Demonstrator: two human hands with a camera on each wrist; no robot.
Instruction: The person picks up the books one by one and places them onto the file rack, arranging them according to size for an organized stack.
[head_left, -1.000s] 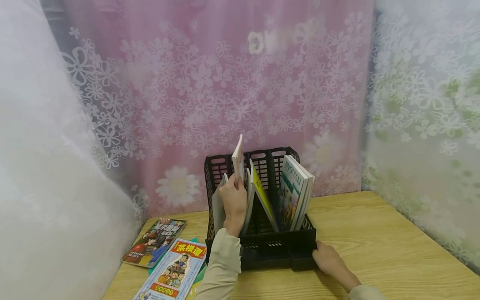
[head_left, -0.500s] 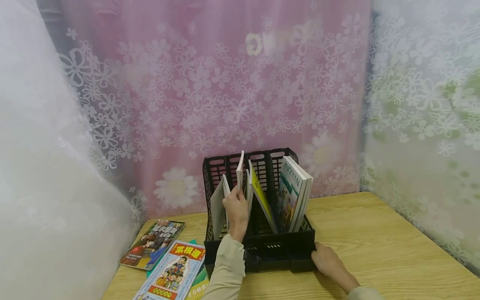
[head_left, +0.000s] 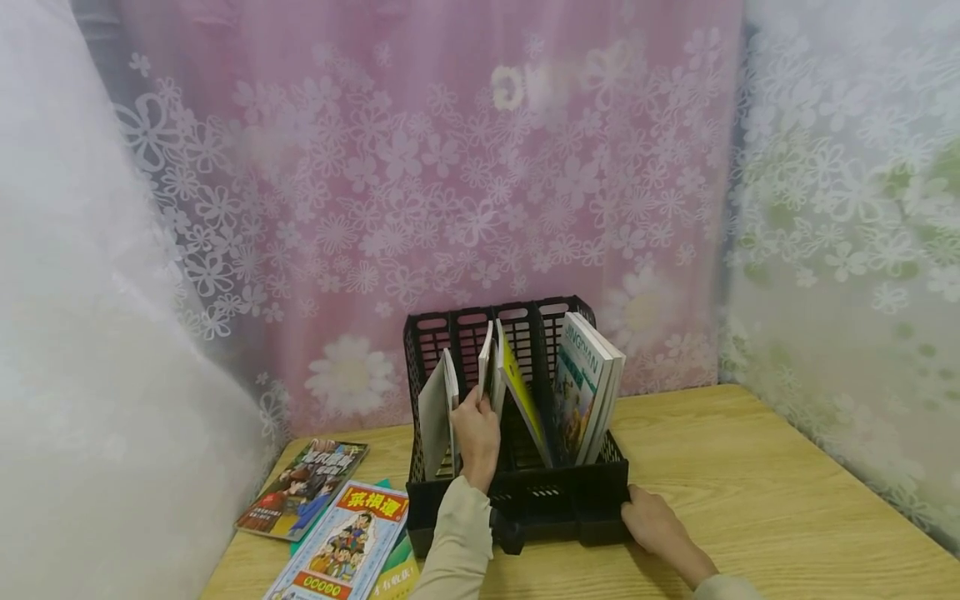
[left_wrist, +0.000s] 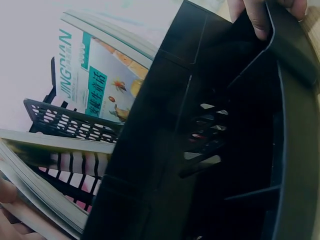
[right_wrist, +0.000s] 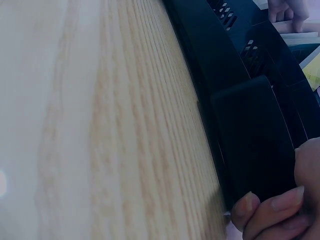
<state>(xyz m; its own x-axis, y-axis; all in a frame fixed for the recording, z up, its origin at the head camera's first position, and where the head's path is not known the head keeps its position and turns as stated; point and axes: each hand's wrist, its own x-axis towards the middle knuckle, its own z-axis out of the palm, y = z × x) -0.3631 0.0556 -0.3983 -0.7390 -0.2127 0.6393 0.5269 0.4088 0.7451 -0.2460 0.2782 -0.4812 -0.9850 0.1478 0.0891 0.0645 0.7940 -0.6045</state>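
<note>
Left hand [head_left: 477, 433]: thumb and fingers close together, pinching the near edge of a thin book
Held book [head_left: 485, 358]: upright in the rack, about the second bay from the left; its lower end is hidden behind the hand
Right hand [head_left: 660, 527]: fingers curled under the rack's front right corner, thumb above, gripping it
Rack [head_left: 600, 483]: black plastic with a slatted back and dividers, standing on the table
Grey book [head_left: 433, 425]: leaning in the leftmost bay, left of the left hand
Yellow book [head_left: 523, 387]: tilted, just right of the held book
JINGDIAN book [head_left: 579, 383]: in the right bay, another white-edged book against it
Comic [head_left: 303, 490]: flat on the table, left of the rack
Blue book [head_left: 345, 537]: flat, near the comic, partly over a green book [head_left: 397, 571]
Table [head_left: 787, 483]: light wood grain
Curtain [head_left: 450, 167]: pink with white flowers, behind the rack
</note>
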